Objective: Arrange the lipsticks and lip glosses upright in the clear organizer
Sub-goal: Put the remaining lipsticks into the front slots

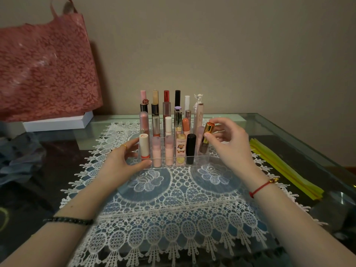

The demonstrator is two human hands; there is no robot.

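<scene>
Lace covers the glass surface (289,132). Right hand (229,143) pinches a tilted gold-capped lipstick (207,136); straighten it over the clear organizer's (200,159) empty front-right slot while the loosely open left hand (123,162) steadies.

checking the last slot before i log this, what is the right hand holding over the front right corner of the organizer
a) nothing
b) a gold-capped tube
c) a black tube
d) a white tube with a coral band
b: the right hand pinches a gold-capped tube between thumb and fingers, tilted above the front right slot of the clear organizer; the black tube already stands in its slot.
</scene>
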